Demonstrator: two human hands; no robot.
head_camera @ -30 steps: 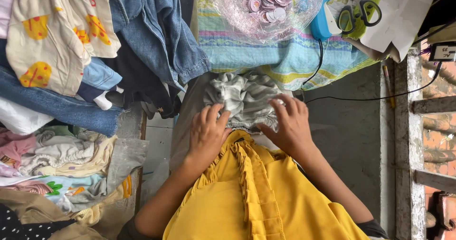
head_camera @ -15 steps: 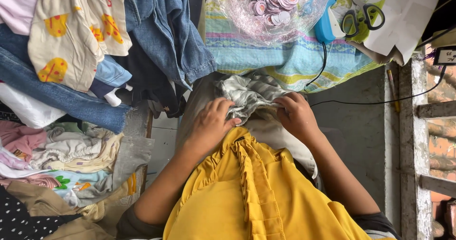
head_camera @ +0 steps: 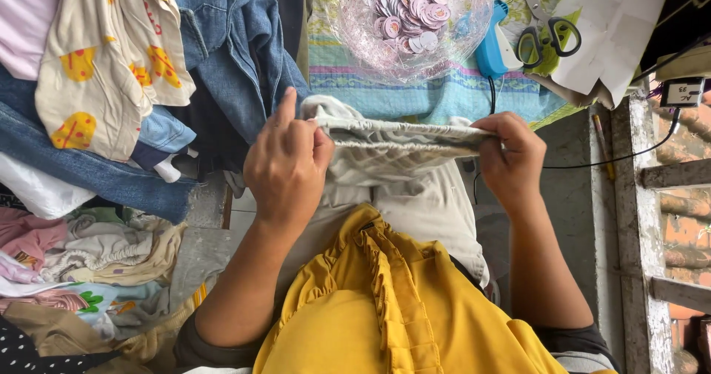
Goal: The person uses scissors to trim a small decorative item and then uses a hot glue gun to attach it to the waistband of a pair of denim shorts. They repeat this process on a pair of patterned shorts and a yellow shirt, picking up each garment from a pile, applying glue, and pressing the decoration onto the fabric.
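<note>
Both of my hands pinch one pale grey garment [head_camera: 392, 148], stretched flat between them above my lap. My left hand [head_camera: 285, 167] grips its left edge, thumb pressed to the fingers, index finger sticking up. My right hand [head_camera: 511, 159] clamps the right edge, fingers curled tight. Beyond lie a clear bag of round tags [head_camera: 411, 18] and green-handled scissors [head_camera: 548, 33].

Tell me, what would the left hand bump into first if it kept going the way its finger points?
Probably the blue denim jacket hanging just beyond the left hand, whose raised finger points toward it, though depth is unclear.
</note>
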